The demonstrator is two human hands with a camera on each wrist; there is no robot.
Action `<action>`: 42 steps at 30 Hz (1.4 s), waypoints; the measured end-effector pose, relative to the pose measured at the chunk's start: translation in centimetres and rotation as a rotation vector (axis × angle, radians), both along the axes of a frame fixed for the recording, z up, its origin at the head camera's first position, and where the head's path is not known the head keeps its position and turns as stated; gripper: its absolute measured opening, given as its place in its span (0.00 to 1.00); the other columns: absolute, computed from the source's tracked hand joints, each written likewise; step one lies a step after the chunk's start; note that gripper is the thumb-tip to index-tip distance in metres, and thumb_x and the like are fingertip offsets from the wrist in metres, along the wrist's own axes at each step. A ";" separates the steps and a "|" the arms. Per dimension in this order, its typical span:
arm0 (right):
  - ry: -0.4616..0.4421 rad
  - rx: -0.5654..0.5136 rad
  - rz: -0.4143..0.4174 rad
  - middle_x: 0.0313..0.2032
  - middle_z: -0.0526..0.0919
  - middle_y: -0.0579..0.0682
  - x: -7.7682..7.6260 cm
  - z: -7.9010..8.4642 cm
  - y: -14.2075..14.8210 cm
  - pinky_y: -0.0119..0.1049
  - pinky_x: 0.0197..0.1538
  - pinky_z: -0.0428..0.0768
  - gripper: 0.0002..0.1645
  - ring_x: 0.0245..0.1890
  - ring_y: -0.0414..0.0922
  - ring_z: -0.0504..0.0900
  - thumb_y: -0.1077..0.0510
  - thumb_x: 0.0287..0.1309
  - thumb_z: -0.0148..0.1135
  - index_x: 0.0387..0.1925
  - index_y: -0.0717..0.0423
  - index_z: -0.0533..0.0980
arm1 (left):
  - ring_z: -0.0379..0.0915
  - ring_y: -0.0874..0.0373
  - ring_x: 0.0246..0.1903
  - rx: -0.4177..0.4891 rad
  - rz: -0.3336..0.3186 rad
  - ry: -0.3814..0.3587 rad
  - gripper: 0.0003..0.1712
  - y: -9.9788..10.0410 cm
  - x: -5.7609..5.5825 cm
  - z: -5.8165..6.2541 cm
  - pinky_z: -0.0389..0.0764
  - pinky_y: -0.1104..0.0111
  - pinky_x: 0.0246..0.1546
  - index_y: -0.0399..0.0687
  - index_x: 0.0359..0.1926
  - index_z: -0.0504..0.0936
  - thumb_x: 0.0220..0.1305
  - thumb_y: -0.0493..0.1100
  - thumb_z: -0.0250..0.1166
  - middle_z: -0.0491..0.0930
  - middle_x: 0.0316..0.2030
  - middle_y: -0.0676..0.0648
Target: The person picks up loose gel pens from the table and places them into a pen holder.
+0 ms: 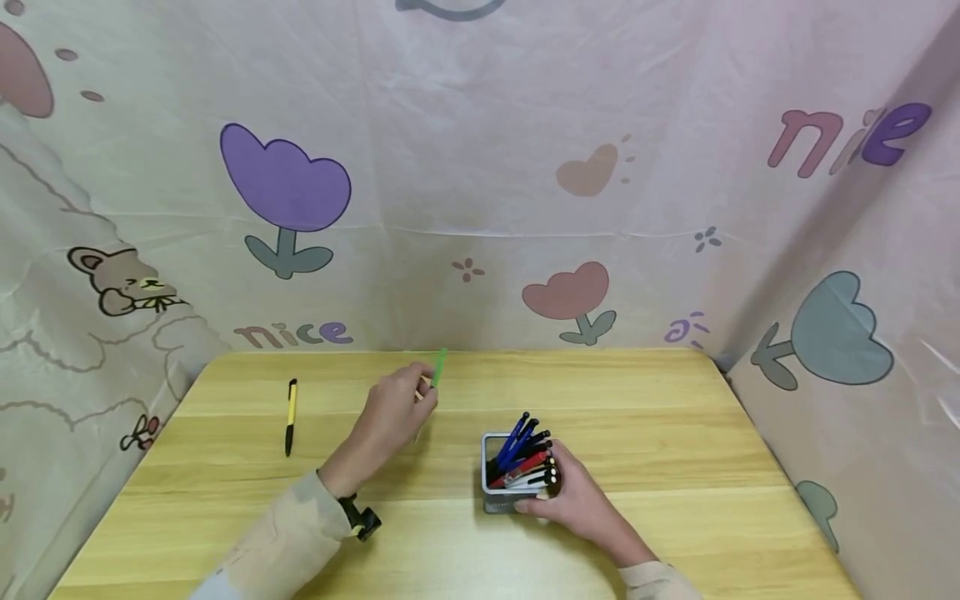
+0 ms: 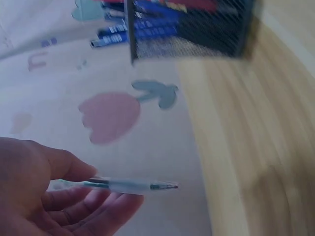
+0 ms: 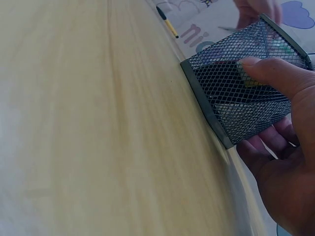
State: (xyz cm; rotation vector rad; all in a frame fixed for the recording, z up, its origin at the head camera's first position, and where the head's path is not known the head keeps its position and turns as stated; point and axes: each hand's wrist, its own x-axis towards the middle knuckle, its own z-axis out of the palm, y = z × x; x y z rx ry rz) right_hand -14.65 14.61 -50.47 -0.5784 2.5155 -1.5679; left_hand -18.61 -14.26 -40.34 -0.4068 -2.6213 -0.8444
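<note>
Between thumb and fingers, my left hand [image 1: 393, 406] pinches a pen with a green end [image 1: 439, 367]; it is held above the table, left of the pen holder. In the left wrist view, the pen [image 2: 130, 186] has a pale barrel and a clear tip. My right hand [image 1: 581, 500] grips the side of a dark mesh pen holder [image 3: 226, 98], thumb on the near face and fingers behind. Inside the holder stand several blue, red, black and white pens [image 1: 525, 454], leaning to the right. The left hand is apart from the holder.
A yellow and black pen [image 1: 291, 417] lies on the wooden table [image 1: 637, 400] at the left. Printed cloth [image 1: 450, 167] hangs along the table's back edge and both sides. A black band [image 1: 360, 517] with a small device circles the left wrist.
</note>
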 end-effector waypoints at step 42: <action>0.019 -0.058 0.083 0.53 0.74 0.45 -0.3 0.0 0.3 0.41 0.53 0.76 0.47 0.48 0.43 0.76 0.44 0.38 0.77 0.61 0.38 0.63 | 0.76 0.69 0.32 0.166 -0.513 0.066 0.08 7.0 3.5 -0.6 0.76 0.83 0.30 0.42 0.41 0.82 0.61 0.39 0.65 0.82 0.35 0.50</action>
